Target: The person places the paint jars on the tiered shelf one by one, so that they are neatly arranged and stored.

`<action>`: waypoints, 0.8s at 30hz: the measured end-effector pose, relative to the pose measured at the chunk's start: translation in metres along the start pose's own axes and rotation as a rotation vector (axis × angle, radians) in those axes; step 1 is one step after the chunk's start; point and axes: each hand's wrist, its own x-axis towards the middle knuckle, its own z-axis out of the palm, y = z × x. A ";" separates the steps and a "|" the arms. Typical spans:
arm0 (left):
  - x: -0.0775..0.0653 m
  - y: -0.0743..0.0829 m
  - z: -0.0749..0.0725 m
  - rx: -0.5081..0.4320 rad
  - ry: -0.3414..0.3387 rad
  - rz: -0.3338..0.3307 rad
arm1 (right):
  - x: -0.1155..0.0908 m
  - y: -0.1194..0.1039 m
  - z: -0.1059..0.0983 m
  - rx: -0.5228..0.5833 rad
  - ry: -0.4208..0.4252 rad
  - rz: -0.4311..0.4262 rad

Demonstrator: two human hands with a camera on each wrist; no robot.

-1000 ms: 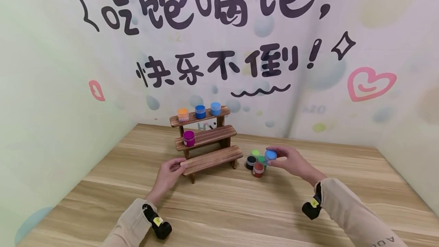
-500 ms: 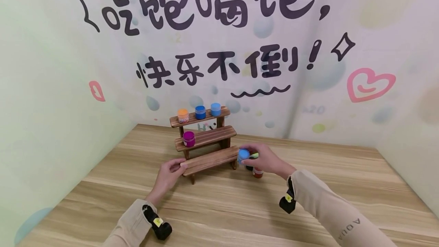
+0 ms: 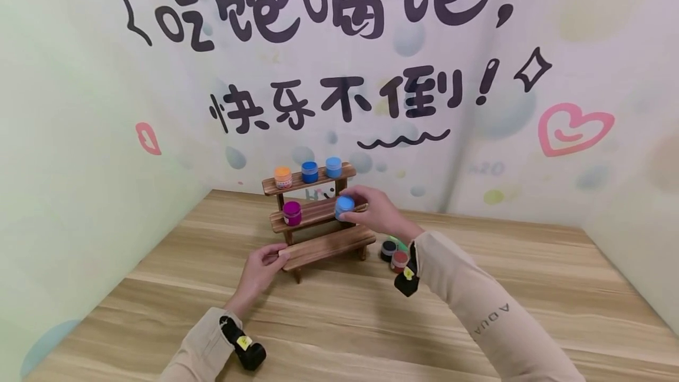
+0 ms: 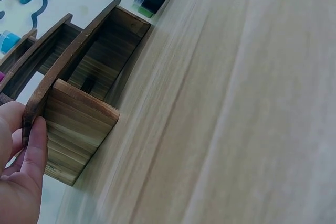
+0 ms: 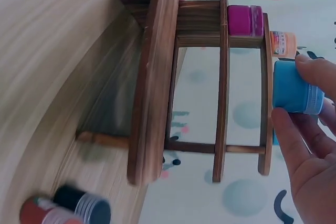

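Note:
My right hand (image 3: 379, 211) pinches a light blue paint jar (image 3: 344, 207) between thumb and fingers. In the head view the jar overlaps the right part of the middle shelf. The right wrist view shows the same jar (image 5: 294, 86) held upright to the hand, with the shelves beside it. My left hand (image 3: 261, 269) pinches the left end of the bottom step of a three-tier wooden display stand (image 3: 329, 247); in the left wrist view its thumb and fingers (image 4: 34, 153) grip that board's end. A purple jar (image 3: 292, 213) sits at the middle shelf's left end.
Orange (image 3: 283, 177), dark blue (image 3: 310, 172) and light blue (image 3: 333, 167) jars stand on the top shelf. Right of the stand, a black jar (image 3: 389, 250), a red-brown jar (image 3: 400, 261) and partly hidden green jars (image 3: 399, 243) stand on the wooden table (image 3: 339, 329). A printed cloth hangs behind.
My right hand has carried the light blue jar from over the jar cluster leftward and up to the middle shelf. The left hand has kept its hold on the stand.

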 end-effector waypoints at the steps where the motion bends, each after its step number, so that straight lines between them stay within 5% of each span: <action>1: 0.000 0.000 0.000 -0.006 0.000 0.001 | 0.003 -0.001 0.002 0.016 -0.003 0.000; 24: 0.000 0.001 -0.002 -0.031 -0.020 0.002 | 0.045 0.006 0.041 0.027 0.074 0.027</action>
